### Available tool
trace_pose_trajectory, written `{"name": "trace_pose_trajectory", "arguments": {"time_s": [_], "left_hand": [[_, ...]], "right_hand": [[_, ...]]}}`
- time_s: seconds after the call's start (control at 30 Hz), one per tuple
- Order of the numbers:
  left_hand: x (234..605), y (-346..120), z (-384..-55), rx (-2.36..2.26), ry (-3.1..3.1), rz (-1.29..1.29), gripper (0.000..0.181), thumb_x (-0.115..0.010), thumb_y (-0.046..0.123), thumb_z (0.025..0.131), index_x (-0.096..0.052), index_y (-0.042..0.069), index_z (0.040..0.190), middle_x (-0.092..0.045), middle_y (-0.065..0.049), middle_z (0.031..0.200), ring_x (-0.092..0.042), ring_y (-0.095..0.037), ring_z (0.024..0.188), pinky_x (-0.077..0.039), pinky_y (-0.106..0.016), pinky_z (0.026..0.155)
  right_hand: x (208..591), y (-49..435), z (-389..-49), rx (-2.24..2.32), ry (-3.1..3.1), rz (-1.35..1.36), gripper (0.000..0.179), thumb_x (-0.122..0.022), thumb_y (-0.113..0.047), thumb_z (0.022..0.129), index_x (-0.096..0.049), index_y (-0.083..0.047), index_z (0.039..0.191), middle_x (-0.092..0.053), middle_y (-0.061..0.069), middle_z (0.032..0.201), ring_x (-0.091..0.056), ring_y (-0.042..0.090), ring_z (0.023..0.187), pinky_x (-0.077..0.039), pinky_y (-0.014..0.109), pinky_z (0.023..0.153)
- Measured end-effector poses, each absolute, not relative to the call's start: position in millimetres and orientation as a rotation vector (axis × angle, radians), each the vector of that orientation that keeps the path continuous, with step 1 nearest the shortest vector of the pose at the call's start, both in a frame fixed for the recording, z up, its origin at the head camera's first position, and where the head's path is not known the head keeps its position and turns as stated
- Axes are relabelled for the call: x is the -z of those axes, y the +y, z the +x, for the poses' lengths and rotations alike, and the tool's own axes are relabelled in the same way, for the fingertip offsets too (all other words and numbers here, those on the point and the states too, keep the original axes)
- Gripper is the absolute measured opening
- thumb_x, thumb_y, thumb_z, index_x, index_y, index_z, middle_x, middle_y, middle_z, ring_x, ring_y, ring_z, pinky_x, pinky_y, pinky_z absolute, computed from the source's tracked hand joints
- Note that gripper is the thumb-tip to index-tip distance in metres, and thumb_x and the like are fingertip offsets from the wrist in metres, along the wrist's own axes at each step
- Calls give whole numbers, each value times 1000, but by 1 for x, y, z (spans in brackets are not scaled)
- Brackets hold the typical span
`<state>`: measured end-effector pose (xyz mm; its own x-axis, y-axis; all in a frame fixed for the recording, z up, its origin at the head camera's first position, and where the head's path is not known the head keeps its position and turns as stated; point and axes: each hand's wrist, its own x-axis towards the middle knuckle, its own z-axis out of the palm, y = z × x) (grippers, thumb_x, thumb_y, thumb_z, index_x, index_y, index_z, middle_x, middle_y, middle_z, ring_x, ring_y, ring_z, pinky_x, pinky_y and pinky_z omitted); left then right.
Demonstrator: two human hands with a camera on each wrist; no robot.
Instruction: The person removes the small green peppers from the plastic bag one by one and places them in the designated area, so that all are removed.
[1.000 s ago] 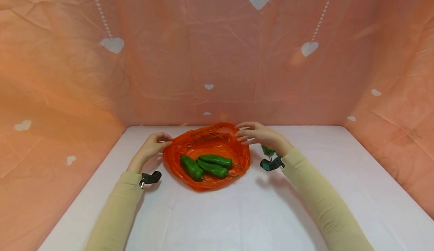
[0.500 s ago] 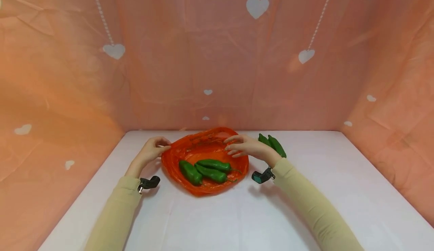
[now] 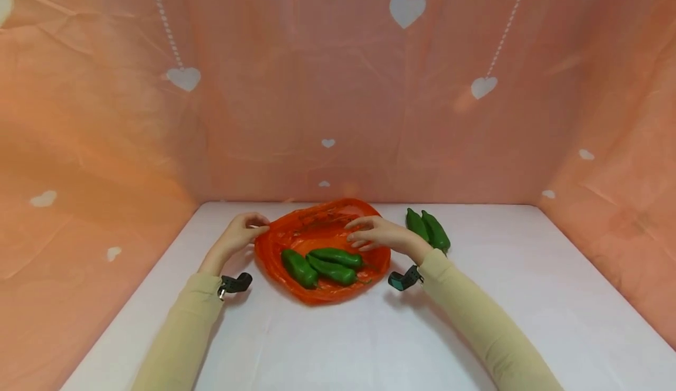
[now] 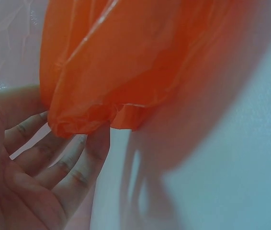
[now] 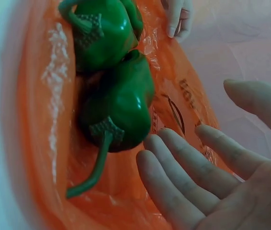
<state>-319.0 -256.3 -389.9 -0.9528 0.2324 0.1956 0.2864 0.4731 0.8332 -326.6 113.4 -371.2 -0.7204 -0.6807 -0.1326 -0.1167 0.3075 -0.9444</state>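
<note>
An orange plastic bag (image 3: 266,253) lies with its mouth spread wide. Three green peppers (image 3: 331,271) rest inside, toward its front. My left hand (image 3: 236,236) pinches the left edge of the bag; in the left wrist view the thumb and fingers (image 4: 97,143) meet at the crumpled plastic (image 4: 121,62). Over the bag's right side hovers my right hand (image 3: 384,236), its fingers loosely bent, holding nothing. The right wrist view has that palm (image 5: 245,196) facing the peppers, fingertips close to the nearest pepper (image 5: 121,105).
Two more green peppers (image 3: 436,231) lie on the white table (image 3: 317,344), right of the bag and behind the right wrist. A pink cloth backdrop with white hearts (image 3: 406,9) encloses the table's back and sides. Each wrist carries a small black camera (image 3: 236,283).
My right hand has moved left and slightly down, from the bag's right rim to over its opening. The two peppers outside have come into view. The left hand stays at the bag's edge.
</note>
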Motion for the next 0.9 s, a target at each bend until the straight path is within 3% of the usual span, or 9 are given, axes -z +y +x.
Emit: {"name": "trace_pose_trajectory", "arguments": {"time_s": [0.37, 0.7, 0.9], "left_hand": [[389, -256, -320, 1447, -2627, -527, 19, -60, 4, 92, -61, -11, 105, -64, -24, 101, -62, -33, 90, -53, -30, 74], [393, -255, -322, 1465, -2647, -470, 18, -60, 4, 92, -62, -9, 104, -64, -22, 100, -62, -30, 89, -53, -26, 73], [390, -253, -321, 1531, -2666, -430, 22, -58, 6, 94, -60, -9, 109, -60, -24, 107, -62, -29, 90, -56, -30, 71]], "right_hand": [[368, 106, -324, 1355, 2115, -673, 49, -61, -23, 95, -48, 3, 134, -57, 20, 127, -60, 33, 107, -52, 39, 88], [373, 105, -328, 1301, 2142, -626, 51, -63, -25, 93, -50, 3, 134, -62, 17, 119, -62, 28, 101, -53, 39, 86], [375, 103, -330, 1287, 2153, -609, 51, -63, -26, 93, -50, 1, 134, -64, 13, 117, -63, 24, 98, -53, 37, 84]]}}
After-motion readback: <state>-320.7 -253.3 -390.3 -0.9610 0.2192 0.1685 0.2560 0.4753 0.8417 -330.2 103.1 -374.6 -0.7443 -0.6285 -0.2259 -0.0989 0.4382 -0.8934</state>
